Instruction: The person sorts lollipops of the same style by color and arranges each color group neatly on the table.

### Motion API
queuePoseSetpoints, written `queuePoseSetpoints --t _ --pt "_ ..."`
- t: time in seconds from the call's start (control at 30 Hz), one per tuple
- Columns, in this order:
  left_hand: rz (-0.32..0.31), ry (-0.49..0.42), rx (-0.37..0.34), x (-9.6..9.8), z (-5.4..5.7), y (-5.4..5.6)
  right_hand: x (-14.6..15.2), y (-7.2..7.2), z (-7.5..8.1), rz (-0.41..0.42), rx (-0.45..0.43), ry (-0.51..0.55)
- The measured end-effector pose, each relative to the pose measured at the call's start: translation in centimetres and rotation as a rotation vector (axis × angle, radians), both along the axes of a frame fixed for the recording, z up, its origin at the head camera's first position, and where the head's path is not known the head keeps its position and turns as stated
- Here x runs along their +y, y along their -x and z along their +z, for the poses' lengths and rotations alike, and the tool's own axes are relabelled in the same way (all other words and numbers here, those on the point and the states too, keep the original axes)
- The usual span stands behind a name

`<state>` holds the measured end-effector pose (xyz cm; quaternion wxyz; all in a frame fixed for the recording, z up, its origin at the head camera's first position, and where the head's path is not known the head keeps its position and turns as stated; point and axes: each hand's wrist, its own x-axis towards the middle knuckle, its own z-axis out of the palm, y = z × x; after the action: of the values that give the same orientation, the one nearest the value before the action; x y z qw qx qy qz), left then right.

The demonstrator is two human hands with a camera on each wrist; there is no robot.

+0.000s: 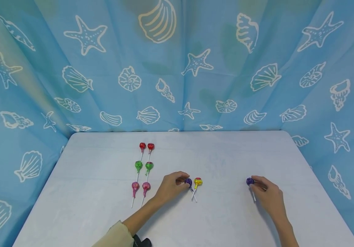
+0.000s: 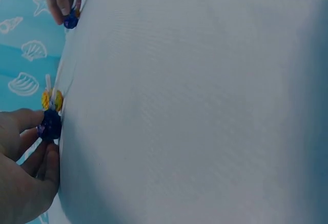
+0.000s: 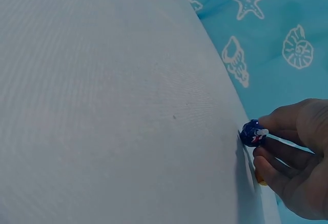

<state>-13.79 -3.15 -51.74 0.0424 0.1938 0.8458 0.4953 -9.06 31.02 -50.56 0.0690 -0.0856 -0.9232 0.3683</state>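
Note:
My left hand (image 1: pixel 171 188) pinches a purple-wrapped lollipop (image 1: pixel 189 182) by its round head, near the middle of the white table. Right beside it lies a yellow lollipop (image 1: pixel 198 181), and the two white sticks cross in the head view. Over to the right, my right hand (image 1: pixel 269 198) holds another purple lollipop (image 1: pixel 250 181) between thumb and fingers, its stick slanting toward me. In the right wrist view a bit of a yellow-orange wrapper (image 3: pixel 261 177) shows behind those fingers, mostly hidden by them.
Left of my left hand stand two columns of lollipops: red ones (image 1: pixel 142 145) at the back, green ones (image 1: pixel 138 165) in the middle, pink ones (image 1: pixel 135 186) in front. A blue shell-print curtain (image 1: pixel 170 61) hangs behind the white table (image 1: pixel 226 219).

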Motion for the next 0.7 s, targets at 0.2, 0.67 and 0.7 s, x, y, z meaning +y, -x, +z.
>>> queuePoseSetpoints --t 0.2,0.67,0.7 --pt "-0.006 0.003 0.006 0.2 0.0 -0.1 -0.3 0.1 -0.1 0.005 0.004 -0.021" --pt "-0.021 0.023 -0.008 0.0 0.0 0.0 -1.4 0.4 -0.3 0.019 0.005 -0.026" --pt "-0.02 0.025 -0.007 0.0 0.0 0.0 -1.5 0.4 -0.3 0.019 -0.009 -0.021"
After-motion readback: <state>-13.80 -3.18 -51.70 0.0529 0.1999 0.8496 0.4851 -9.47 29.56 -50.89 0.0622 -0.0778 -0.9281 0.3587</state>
